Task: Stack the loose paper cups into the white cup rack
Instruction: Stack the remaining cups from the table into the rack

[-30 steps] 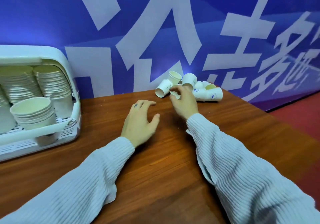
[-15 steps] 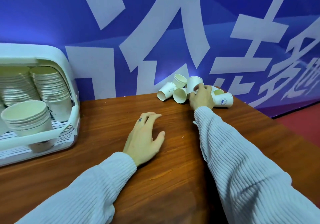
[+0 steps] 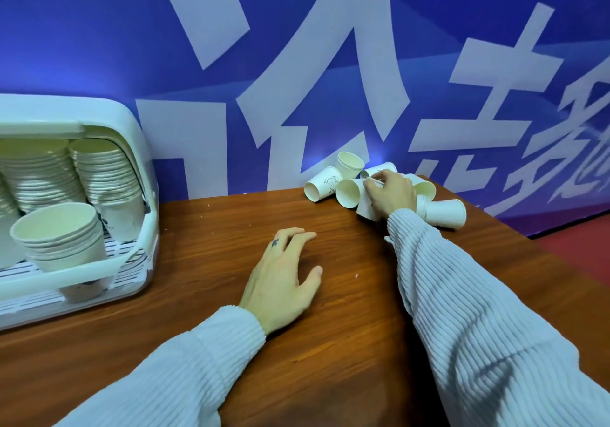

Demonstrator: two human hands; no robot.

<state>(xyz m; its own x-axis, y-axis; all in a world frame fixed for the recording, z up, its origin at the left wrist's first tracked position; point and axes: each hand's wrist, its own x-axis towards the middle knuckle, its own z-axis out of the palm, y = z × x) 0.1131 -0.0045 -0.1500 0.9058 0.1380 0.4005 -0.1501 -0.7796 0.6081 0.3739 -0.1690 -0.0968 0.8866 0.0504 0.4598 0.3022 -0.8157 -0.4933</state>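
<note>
Loose cups (image 3: 350, 192): a small heap of white paper cups at the far edge of the table, tipped on their sides against the blue wall, mouths facing different ways.
Right hand (image 3: 391, 194): reaches into the heap, fingers curled around one cup (image 3: 365, 202) near its rim; that cup stands tilted, touching its neighbours.
Left hand (image 3: 280, 281): lies flat on the table, palm down, fingers spread and holding nothing, well apart from the heap.
Cup rack (image 3: 138, 149): white, at the table's left end, already holding tall nested stacks at the back and a shorter stack (image 3: 61, 235) in front.
Table (image 3: 204, 228): dark wood grain.
Sleeves (image 3: 468, 321): pale ribbed knit on both arms.
Wall (image 3: 99, 47): blue with large white characters.
</note>
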